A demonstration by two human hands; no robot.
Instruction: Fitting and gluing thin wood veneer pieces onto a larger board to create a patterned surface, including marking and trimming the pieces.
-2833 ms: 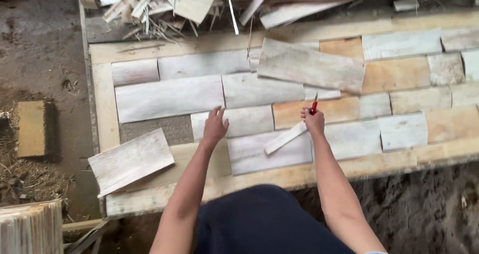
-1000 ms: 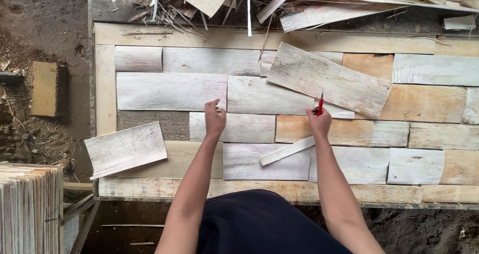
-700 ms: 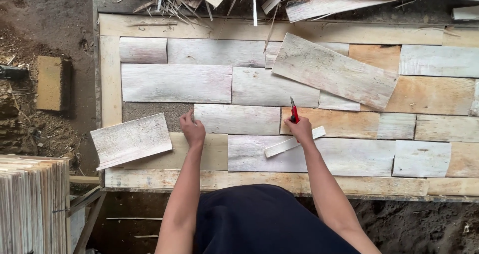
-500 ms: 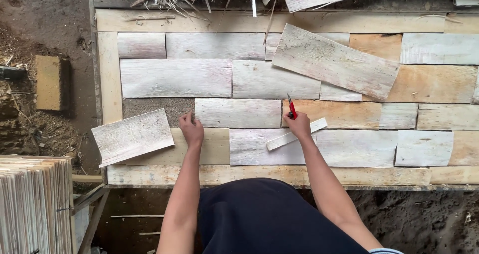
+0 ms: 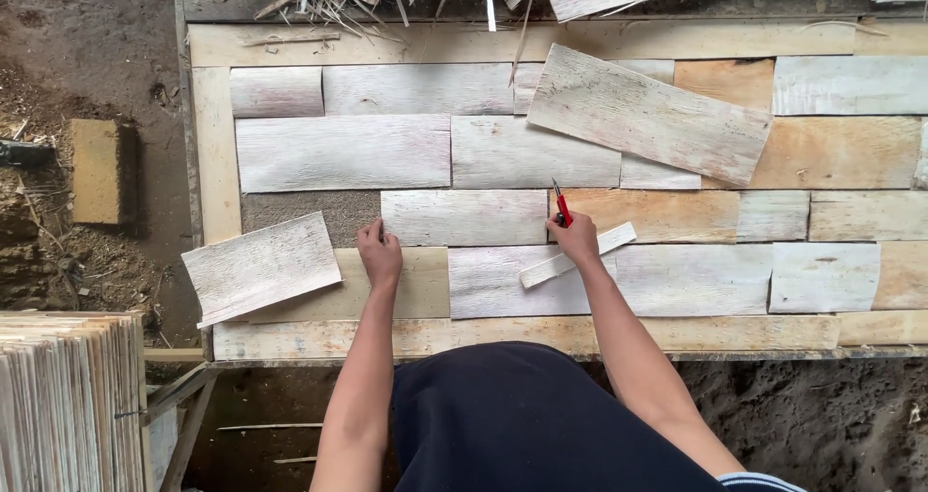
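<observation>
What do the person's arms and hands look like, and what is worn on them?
Both forearms are bare, with no gloves, watch or rings visible on the left hand or the right hand. A sleeve edge with blue and white stripes shows near the right upper arm. The body wears dark navy clothing.

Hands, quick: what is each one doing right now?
Left hand: holds nothing, fingers resting on a pale wood piece.
Right hand: closed on a red tool.

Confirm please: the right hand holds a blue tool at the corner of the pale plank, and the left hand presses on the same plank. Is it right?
Not quite. In the head view the tool in the right hand is red, not blue. The left hand does press on the same pale plank.
</observation>
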